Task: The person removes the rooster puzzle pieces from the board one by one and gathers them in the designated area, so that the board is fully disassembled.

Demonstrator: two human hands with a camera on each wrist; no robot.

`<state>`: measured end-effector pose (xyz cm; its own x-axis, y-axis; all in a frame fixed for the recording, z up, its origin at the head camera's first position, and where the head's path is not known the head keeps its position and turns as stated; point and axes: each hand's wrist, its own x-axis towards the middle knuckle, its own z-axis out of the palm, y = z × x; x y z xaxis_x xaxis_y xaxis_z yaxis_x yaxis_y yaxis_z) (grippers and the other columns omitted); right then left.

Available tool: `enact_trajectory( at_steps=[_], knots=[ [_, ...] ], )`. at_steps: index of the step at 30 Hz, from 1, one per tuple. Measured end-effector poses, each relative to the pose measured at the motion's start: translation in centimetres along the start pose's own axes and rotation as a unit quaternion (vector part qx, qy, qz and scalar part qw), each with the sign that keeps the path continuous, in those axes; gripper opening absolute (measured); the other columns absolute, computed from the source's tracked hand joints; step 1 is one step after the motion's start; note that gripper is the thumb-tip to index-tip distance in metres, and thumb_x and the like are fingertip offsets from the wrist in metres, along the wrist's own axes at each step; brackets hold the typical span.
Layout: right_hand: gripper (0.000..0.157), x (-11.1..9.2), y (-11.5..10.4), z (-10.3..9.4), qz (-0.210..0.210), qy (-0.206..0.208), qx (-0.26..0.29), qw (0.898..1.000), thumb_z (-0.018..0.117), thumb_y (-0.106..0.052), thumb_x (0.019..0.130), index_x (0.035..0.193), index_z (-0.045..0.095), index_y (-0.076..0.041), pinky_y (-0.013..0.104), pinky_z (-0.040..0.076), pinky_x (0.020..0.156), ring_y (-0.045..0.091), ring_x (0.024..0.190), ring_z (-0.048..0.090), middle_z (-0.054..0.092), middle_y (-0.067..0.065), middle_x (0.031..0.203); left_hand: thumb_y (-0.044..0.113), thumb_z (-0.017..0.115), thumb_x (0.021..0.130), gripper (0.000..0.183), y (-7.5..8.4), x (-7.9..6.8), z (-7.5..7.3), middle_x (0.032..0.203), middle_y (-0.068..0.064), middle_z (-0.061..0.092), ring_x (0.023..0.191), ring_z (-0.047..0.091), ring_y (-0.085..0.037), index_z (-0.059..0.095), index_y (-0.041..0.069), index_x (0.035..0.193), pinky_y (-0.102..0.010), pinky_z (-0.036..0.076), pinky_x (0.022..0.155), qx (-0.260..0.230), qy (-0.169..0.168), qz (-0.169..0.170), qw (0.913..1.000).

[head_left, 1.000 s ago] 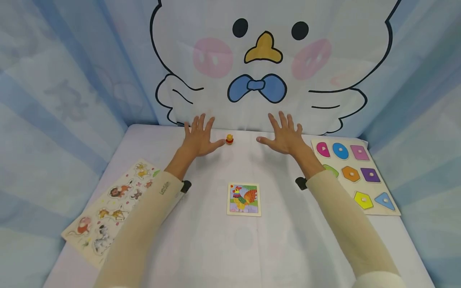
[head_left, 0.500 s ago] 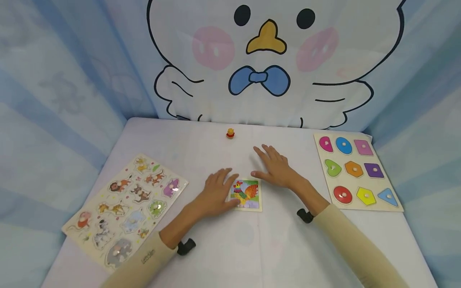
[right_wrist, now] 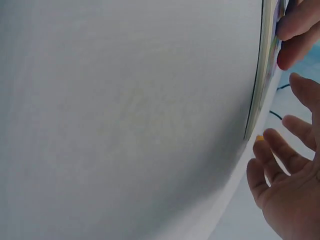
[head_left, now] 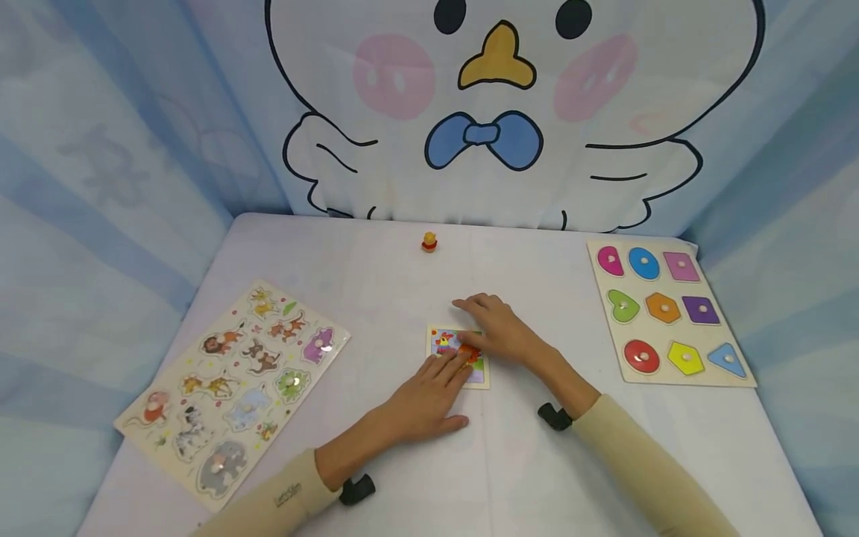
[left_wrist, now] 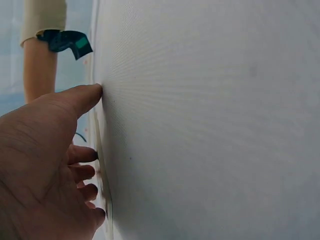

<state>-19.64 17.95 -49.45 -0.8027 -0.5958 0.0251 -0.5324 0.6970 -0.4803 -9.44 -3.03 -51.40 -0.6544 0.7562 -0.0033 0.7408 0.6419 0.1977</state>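
Note:
A small square puzzle with a colourful rooster picture [head_left: 479, 379] lies on the table in the middle of the head view. My left hand [head_left: 426, 403] reaches over it from the lower left, fingers extended across its face and thumb out to the side. In the right wrist view, those fingertips [right_wrist: 295, 22] meet the picture surface. My right hand [head_left: 499, 328] hovers at the puzzle's upper right corner, its fingers loosely bent with nothing between them. Part of the rooster is hidden by both hands.
A wooden board with animal pieces [head_left: 224, 406] lies slanted at the left. At the right is a board of coloured knobbed shapes [head_left: 643, 322]. A tiny yellow and red figure [head_left: 429, 242] stands near the table's back edge; curtains surround the table.
Both hands have come back from the far edge towards me and in to the rooster puzzle. The left now lies across it; the right has turned inward over its corner.

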Motion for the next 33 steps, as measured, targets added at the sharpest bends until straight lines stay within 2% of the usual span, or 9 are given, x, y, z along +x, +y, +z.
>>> enact_trajectory(
  at_steps=[6,12,19,26,33],
  knots=[
    [0.040,0.8,-1.0,0.5,-0.028,-0.001,0.024,0.999,0.065,-0.021,0.096,0.135,0.060,-0.011,0.039,0.043,0.094,0.018,0.105,0.052,0.058,0.004,0.117,0.054,0.056,0.095,0.078,-0.1,0.1,0.3,0.160,-0.019,0.018,0.147,0.016,-0.032,0.034,0.003,0.150,-0.046,0.019,0.115,0.011,0.001,0.003,0.9999],
    [0.026,1.9,-1.7,0.8,-0.039,-0.029,0.049,0.998,0.066,-0.014,0.095,0.120,0.067,-0.008,0.030,0.048,0.081,0.010,0.089,0.056,0.058,-0.003,0.100,0.056,0.054,0.095,0.080,0.2,0.3,0.1,0.160,-0.019,0.018,0.147,0.015,-0.031,0.032,0.003,0.151,-0.047,0.019,0.115,0.008,-0.011,-0.009,0.9999],
    [0.027,2.4,-2.0,1.1,-0.022,-0.057,0.050,0.997,0.070,-0.022,0.093,0.118,0.068,-0.010,0.029,0.046,0.081,0.010,0.087,0.054,0.058,-0.003,0.099,0.056,0.053,0.094,0.079,0.6,0.6,0.1,0.160,-0.017,0.018,0.147,0.013,-0.030,0.032,0.004,0.150,-0.049,0.019,0.114,0.015,-0.016,-0.016,0.9996],
    [0.027,2.9,-2.4,1.5,-0.033,-0.055,0.059,0.996,0.070,-0.021,0.093,0.116,0.068,-0.010,0.030,0.047,0.080,0.011,0.087,0.055,0.058,-0.002,0.099,0.057,0.053,0.093,0.077,0.7,0.5,0.1,0.159,-0.016,0.021,0.147,0.016,-0.030,0.035,0.006,0.148,-0.048,0.022,0.113,0.040,-0.012,-0.024,0.9989],
    [0.020,3.2,-2.6,1.9,-0.024,-0.050,0.073,0.996,0.070,-0.018,0.092,0.111,0.069,-0.011,0.029,0.047,0.076,0.010,0.083,0.054,0.058,-0.002,0.099,0.058,0.054,0.092,0.076,0.7,0.4,0.0,0.158,-0.017,0.025,0.145,0.020,-0.030,0.038,0.006,0.146,-0.047,0.025,0.112,0.060,-0.005,-0.024,0.9979]
  ],
)
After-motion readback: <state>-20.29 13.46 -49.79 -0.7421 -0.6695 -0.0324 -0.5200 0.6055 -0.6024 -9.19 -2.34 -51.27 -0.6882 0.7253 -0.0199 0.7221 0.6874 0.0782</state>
